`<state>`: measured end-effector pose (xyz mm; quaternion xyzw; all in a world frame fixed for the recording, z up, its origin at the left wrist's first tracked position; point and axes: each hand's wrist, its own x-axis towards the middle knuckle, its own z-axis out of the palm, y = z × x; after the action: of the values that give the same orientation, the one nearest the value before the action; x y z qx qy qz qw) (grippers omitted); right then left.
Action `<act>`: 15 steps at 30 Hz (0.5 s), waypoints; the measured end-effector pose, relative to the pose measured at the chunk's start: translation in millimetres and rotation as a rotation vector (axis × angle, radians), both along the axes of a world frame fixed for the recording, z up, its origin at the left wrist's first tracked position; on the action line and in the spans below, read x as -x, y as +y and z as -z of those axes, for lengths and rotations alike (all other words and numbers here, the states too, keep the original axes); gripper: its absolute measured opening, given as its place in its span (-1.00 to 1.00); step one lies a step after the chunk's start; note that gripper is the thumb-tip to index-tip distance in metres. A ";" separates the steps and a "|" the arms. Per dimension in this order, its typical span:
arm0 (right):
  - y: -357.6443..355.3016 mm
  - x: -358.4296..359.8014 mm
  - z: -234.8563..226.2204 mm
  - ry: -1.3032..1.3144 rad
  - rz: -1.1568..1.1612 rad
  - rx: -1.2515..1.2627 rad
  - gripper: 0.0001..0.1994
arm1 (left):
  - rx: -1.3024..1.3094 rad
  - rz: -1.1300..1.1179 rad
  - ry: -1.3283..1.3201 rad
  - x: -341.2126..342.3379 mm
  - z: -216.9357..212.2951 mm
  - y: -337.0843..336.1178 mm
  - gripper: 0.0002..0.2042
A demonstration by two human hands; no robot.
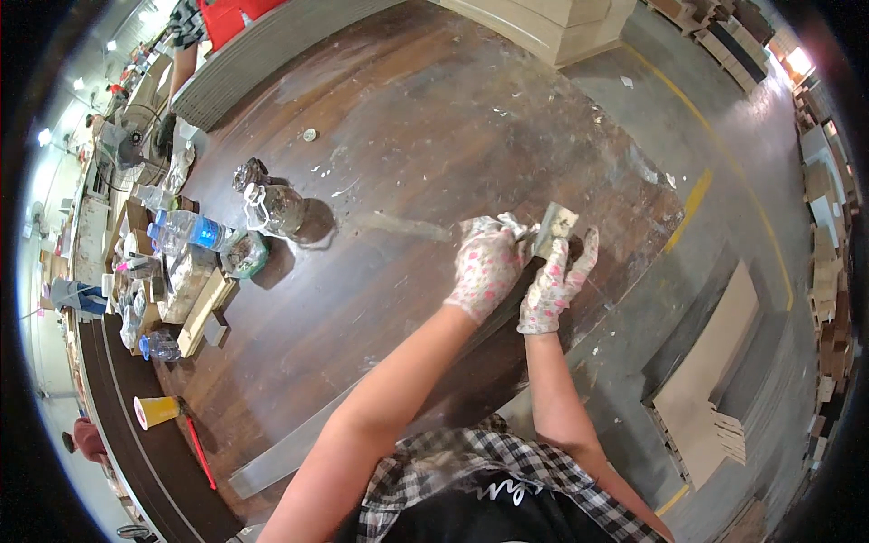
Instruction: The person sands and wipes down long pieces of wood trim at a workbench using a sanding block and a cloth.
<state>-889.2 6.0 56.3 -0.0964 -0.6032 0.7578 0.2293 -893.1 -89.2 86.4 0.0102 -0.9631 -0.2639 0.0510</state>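
My left hand (489,262), in a white work glove with pink dots, is curled closed above the brown tabletop (389,299). Its fingertips meet the near side of a small flat grey-green piece (555,226) with a pale smeared face; what they pinch is hidden. In the matching glove, my right hand (554,291) holds that piece between thumb and fingers, the outer fingers sticking up. The piece looks like a scraper blade or block, but its kind is unclear. A pale smear on the table runs leftward from my left hand.
On the left stand a clear jug (282,210), a plastic bottle (204,232), wood strips (206,312), a yellow cup (158,412) and a red-handled tool (199,452). Stacked panels (262,68) line the far left, where another person's arm (184,68) shows. Cardboard (706,398) lies right.
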 end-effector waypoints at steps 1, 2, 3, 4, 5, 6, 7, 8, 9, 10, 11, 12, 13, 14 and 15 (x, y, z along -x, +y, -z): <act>-3.6 -2.4 3.2 0.013 0.005 -0.143 -0.39 | 0.071 -0.038 0.168 -11.1 8.1 -8.0 -0.77; -7.3 -2.7 7.9 0.007 -0.050 -0.070 -0.38 | 0.098 -0.050 0.157 -25.9 15.6 -18.5 -0.77; -8.3 -1.8 13.6 0.021 -0.056 -0.143 -0.37 | 0.121 -0.060 0.143 -41.9 16.8 -29.9 -0.77; -4.4 1.6 18.1 0.037 -0.055 -0.219 -0.36 | 0.080 -0.054 0.118 -60.1 5.7 -37.4 -0.77; -9.3 -0.2 16.8 0.056 -0.079 -0.286 -0.35 | 0.138 -0.033 0.160 -86.3 11.6 -57.9 -0.79; -7.4 1.0 13.8 0.030 -0.102 -0.228 -0.34 | 0.006 -0.057 0.020 -110.5 0.9 -64.8 -0.75; -4.4 2.7 15.5 0.037 -0.104 -0.248 -0.34 | 0.082 -0.024 0.102 -138.5 -6.0 -80.7 -0.73; -1.4 3.9 15.8 0.027 -0.109 -0.223 -0.34 | 0.182 0.050 0.057 -164.0 -34.5 -92.4 -0.74; -2.3 4.4 13.6 0.020 -0.122 -0.193 -0.34 | 0.284 0.008 0.075 -194.6 -35.2 -108.4 -0.79; -1.0 6.2 11.7 0.031 -0.157 -0.182 -0.34 | 0.244 -0.120 0.052 -221.4 -39.9 -120.8 -0.85; 1.1 6.5 12.2 0.037 -0.192 -0.176 -0.35 | 0.343 -0.288 -0.060 -247.4 -34.0 -134.4 -0.79; 5.1 9.1 9.9 0.044 -0.224 -0.165 -0.36 | 0.517 -0.415 -0.170 -286.4 -19.7 -160.2 -0.71; 14.7 15.3 9.6 0.051 -0.218 -0.313 -0.45 | 0.557 -0.420 -0.109 -315.2 -18.9 -183.4 -0.71; 24.2 21.2 9.5 0.031 -0.270 -0.285 -0.52 | 0.601 -0.429 -0.048 -344.7 -19.9 -206.9 -0.70; 35.5 29.0 5.1 0.018 -0.319 -0.254 -0.59 | 0.644 -0.438 0.016 -373.0 -23.0 -230.2 -0.68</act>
<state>-918.2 41.6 51.2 0.0366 -0.6997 0.7030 0.1221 -520.1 -319.4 109.3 0.1969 -0.9713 0.0692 0.1141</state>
